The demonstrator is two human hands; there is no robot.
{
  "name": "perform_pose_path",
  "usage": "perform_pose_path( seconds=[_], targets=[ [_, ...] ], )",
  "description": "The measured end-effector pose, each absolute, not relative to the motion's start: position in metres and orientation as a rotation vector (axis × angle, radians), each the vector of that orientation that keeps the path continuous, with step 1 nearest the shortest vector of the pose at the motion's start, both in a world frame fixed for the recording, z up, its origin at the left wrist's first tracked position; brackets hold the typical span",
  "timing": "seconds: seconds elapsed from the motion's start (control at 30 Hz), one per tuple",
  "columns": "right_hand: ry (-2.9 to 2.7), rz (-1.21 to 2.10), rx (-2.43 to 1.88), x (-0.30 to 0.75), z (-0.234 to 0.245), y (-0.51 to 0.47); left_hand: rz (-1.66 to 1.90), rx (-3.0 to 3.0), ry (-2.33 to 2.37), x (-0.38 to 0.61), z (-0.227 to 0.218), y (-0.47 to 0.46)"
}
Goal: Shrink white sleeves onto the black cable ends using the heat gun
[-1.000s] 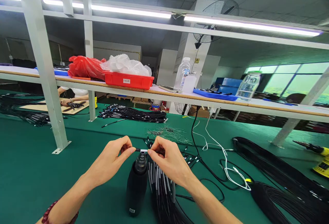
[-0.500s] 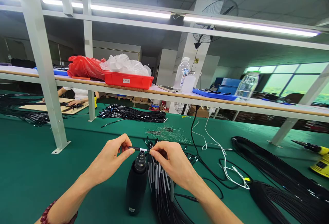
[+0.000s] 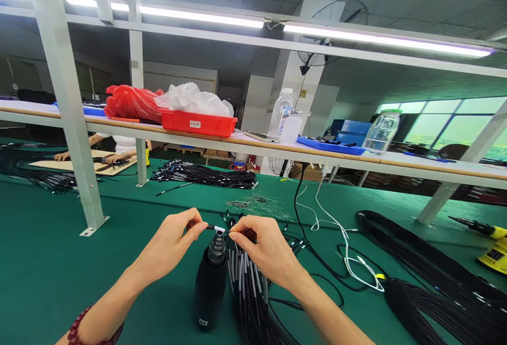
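One dark cable (image 3: 212,226), ends hidden; left grip (image 3: 175,242) and right grip (image 3: 264,244), each pinched closed on it. One wire bundle (image 3: 249,287), at their 5 o'clock, cut off below.

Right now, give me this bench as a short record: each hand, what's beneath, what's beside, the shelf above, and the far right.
Left hand: pinches one side of a thin black cable with a white sleeve
Right hand: pinches the cable on the other side
Beneath: black cylindrical tool with a ribbed metallic nozzle pointing up; whether the nozzle touches the cable is unclear
Beside: bundle of black cables with grey sleeves, right of the tool
Shelf: red rectangular plastic bin holding crumpled clear plastic
Far right: yellow-and-black tool, cut off by the picture edge
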State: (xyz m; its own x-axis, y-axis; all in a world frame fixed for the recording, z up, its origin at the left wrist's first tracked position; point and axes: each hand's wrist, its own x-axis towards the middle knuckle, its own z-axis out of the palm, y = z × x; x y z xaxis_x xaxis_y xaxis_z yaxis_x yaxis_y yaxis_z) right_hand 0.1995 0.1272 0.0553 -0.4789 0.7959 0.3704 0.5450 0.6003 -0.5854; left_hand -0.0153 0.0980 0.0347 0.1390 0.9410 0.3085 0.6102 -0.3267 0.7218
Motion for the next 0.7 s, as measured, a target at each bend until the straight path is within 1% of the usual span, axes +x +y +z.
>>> perform_pose_path(
  seconds=[0.1, 0.27, 0.43, 0.7],
  targets=[
    [-2.211, 0.498, -1.067, 0.2012, 0.0555, 0.1291, 1.072, 2.003, 1.467, -0.0156, 0.034, 0.0979],
    [-2.295, 0.36, -1.049, 0.2036, 0.0572, 0.1283, 1.1, 1.983, 1.462, -0.0151, 0.0311, 0.0993],
    [-2.266, 0.425, -1.024, 0.2013, 0.0569, 0.1257, 1.039, 1.953, 1.507, -0.0145, 0.0289, 0.1002],
    [-2.198, 0.468, -1.076, 0.1998, 0.0526, 0.1297, 1.061, 1.962, 1.449, -0.0126, 0.0327, 0.0976]
  ],
)
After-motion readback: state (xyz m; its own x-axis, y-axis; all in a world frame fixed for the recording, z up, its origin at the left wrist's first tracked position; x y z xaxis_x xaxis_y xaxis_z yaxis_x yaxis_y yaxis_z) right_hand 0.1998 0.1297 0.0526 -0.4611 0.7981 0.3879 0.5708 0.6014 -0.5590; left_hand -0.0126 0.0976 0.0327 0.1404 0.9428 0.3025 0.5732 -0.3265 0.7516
